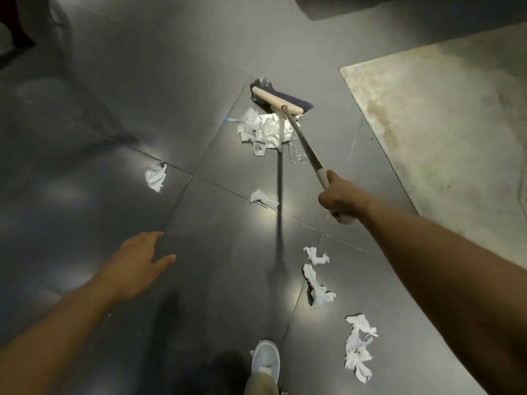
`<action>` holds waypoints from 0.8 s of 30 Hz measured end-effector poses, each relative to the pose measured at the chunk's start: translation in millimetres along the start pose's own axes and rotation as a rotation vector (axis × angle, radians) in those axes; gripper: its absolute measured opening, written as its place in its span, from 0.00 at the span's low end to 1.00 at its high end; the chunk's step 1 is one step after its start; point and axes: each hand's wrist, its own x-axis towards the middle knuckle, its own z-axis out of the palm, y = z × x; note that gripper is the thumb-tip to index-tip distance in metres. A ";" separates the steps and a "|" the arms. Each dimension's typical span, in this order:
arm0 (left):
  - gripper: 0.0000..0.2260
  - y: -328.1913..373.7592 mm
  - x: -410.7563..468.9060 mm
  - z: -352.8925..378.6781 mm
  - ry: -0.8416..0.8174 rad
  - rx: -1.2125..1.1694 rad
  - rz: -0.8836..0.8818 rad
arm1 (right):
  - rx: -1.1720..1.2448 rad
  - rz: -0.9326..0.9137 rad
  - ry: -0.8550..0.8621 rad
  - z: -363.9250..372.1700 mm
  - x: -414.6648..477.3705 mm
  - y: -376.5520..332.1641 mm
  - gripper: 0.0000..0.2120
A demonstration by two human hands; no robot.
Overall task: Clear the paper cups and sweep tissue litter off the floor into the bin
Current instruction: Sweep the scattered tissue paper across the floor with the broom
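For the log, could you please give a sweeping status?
Right hand grips broom handle; left hand open. Broom head against tissue pile's far side. Clear bottle beside pile; stray tissues nearer.

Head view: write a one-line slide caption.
Right hand holds a broom at a tissue pile; left hand open; other tissues lie scattered.

Broom head [276, 101] behind tissue pile [263, 129], bottle [298, 151] right of pile, scraps [358, 346] nearer.
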 end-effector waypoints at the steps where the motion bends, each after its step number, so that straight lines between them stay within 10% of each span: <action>1: 0.29 4.0 -3.4 -0.6 0.004 -0.006 0.011 | -0.013 0.008 -0.015 8.1 -8.6 3.6 0.21; 24: 0.29 -12.0 -235.1 132.9 -0.026 0.094 0.219 | 0.106 0.057 -0.059 241.6 -399.8 215.7 0.36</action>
